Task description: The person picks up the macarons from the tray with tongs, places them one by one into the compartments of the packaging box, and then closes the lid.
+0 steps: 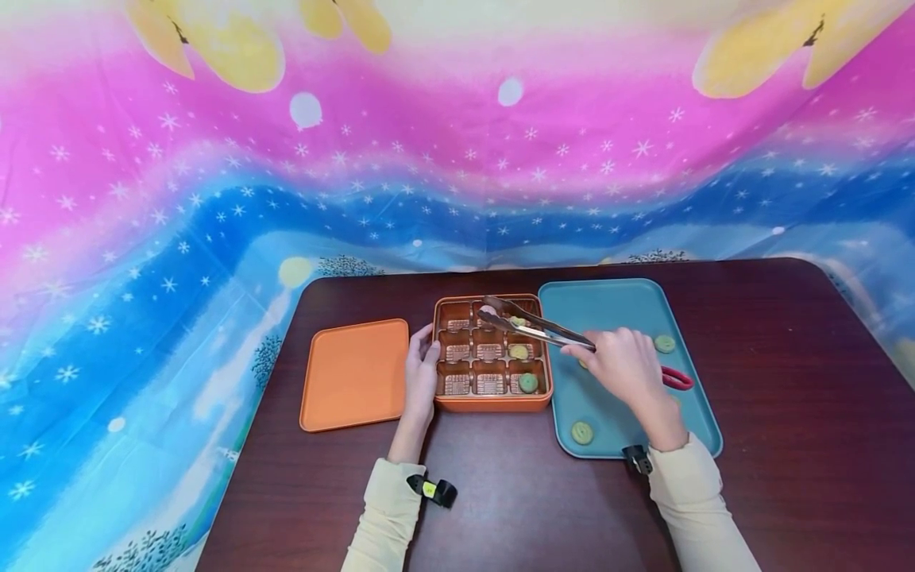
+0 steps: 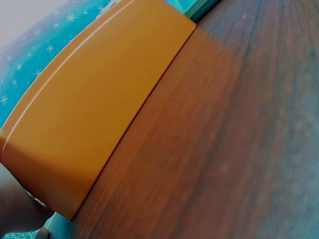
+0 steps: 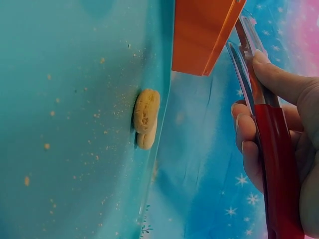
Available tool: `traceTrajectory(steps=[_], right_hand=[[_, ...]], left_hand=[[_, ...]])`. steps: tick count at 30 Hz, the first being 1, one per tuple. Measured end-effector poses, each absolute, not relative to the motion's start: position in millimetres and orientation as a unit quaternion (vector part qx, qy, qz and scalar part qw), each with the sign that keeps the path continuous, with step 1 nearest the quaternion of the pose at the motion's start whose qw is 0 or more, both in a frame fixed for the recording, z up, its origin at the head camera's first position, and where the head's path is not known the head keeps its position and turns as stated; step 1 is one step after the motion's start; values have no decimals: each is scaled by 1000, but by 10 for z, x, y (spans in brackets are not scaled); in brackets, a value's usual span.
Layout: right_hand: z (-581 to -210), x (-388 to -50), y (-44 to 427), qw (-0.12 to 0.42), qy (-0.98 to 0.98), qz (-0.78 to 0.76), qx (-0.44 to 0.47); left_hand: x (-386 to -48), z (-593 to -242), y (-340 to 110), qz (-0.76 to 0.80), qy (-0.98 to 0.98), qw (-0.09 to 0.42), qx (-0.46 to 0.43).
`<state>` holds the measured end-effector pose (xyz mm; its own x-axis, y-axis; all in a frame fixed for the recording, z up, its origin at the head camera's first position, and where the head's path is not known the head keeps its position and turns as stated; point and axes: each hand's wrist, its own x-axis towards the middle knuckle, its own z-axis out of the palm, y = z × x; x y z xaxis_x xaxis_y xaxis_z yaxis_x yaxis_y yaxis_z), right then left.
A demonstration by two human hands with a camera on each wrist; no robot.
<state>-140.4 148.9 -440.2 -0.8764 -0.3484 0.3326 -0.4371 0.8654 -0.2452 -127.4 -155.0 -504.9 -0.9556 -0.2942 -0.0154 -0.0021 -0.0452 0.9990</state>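
Note:
An orange box (image 1: 493, 404) holds a brown insert of square compartments, with round pieces along its right column: a yellowish one (image 1: 518, 351) in the middle and a green one (image 1: 528, 383) at the near end. My left hand (image 1: 422, 373) rests against the box's left side, fingers extended along it. My right hand (image 1: 625, 365) grips metal tongs (image 1: 546, 327) with red handles (image 3: 279, 169). Between the tong tips is a pinkish piece (image 1: 489, 311), over the back middle compartment. In the left wrist view, part of my left hand (image 2: 20, 204) touches the box wall (image 2: 94, 104).
An orange lid (image 1: 355, 375) lies left of the box. Right of it is a teal tray (image 1: 608, 306) with green pieces (image 1: 665, 344) (image 1: 582, 433), others partly hidden by my right hand. Two tan pieces (image 3: 146, 110) and crumbs show in the right wrist view. A patterned cloth hangs behind the table.

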Motion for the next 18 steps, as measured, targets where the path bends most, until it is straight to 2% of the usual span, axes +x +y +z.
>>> traceTrajectory(steps=[11,18], right_hand=[[-4463,-1431,1495,136,-955,164,207],[-4443,-1420,1545,161,-949,185,199]], left_hand=[[-1266,-5097,-1550,-715,-681,114,107],[-1273,-5091,-1543,-719,-678,115,106]])
